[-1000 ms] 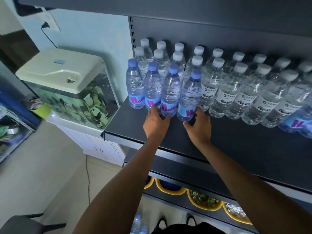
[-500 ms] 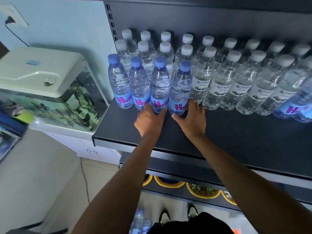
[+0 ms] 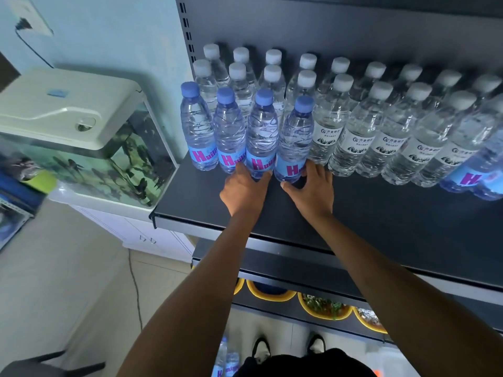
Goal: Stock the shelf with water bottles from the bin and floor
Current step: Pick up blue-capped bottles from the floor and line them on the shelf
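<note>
While both hands (image 3: pixel 245 190) seemingly clasp ribbed plastic bottles (image 3: pixel 294 142), shelf (image 3: pixel 381 213) looks matte.

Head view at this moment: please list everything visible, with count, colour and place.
Blue-capped bottles: four in a front row at the shelf's left end, clear with blue labels; more at the far right, partly cut off.
White-capped bottles: many, clear with white labels, in rows behind and to the right.
Shelf: one, dark grey.
Fish tank: one, cream lid, left of the shelf.
Yellow-rimmed bowls: several, on a lower shelf.
Floor bottles: at least two, blue-labelled, by the shoes.
Left hand: at the third bottle's base.
Right hand: at the fourth bottle's base.
</note>
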`<state>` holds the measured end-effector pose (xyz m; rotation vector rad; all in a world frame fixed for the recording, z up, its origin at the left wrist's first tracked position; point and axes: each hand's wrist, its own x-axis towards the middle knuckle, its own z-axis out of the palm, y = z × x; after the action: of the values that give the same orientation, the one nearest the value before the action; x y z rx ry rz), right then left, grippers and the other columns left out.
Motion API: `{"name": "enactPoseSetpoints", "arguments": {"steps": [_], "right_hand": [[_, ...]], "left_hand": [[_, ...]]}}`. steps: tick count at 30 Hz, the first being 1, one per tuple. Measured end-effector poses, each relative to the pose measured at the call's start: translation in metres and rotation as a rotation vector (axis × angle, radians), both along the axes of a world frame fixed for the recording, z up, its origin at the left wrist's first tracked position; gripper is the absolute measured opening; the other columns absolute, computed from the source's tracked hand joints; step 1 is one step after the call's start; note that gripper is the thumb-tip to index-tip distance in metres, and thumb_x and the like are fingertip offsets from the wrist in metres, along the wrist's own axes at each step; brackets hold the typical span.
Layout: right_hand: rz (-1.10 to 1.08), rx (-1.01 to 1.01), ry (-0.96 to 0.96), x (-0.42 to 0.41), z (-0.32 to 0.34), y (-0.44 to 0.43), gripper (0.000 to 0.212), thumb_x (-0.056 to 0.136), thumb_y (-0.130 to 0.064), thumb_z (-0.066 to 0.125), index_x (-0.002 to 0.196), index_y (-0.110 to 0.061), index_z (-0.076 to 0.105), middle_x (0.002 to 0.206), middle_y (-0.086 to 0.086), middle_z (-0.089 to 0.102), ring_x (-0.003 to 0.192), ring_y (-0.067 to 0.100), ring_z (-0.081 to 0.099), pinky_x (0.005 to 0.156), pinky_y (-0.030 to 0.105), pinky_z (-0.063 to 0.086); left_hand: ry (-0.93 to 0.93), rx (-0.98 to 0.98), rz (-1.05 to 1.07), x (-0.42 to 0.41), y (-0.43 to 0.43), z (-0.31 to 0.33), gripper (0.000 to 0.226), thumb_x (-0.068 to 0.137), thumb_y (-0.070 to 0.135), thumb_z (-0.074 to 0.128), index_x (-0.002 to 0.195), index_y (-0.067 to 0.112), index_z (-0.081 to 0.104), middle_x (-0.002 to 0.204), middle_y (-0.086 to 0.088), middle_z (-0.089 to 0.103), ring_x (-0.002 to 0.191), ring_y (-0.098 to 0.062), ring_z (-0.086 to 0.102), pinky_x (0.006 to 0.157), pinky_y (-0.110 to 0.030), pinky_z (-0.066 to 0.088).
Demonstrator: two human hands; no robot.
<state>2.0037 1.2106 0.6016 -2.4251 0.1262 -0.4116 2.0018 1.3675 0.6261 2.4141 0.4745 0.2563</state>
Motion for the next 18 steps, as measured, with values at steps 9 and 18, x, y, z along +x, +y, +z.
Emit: {"name": "enactPoseSetpoints", "arguments": {"steps": [9,18], "right_hand": [[0.013,0.296,-0.074,-0.008,0.005,-0.005,0.068,0.076,-0.034,0.085,0.132,-0.011,0.055,0.107,0.006,0.061,0.113,0.024,0.047,0.100,0.043,0.044],[0.328,0.496,-0.276,-0.059,0.002,0.007,0.033,0.085,-0.019,0.072,0.114,-0.007,0.062,0.096,-0.012,0.051,0.089,0.026,0.054,0.083,0.055,0.049]], "left_hand": [[-0.084,-0.263,0.026,-0.028,0.006,0.008,0.041,0.086,0.054,0.074,0.086,0.020,0.052,0.075,0.009,0.057,0.076,-0.020,0.061,0.072,-0.034,0.047],[-0.402,-0.672,0.259,-0.132,-0.016,-0.003,0.017,0.089,0.020,0.073,0.091,0.015,0.057,0.073,0.001,0.053,0.066,-0.012,0.047,0.063,-0.029,0.043]]}}
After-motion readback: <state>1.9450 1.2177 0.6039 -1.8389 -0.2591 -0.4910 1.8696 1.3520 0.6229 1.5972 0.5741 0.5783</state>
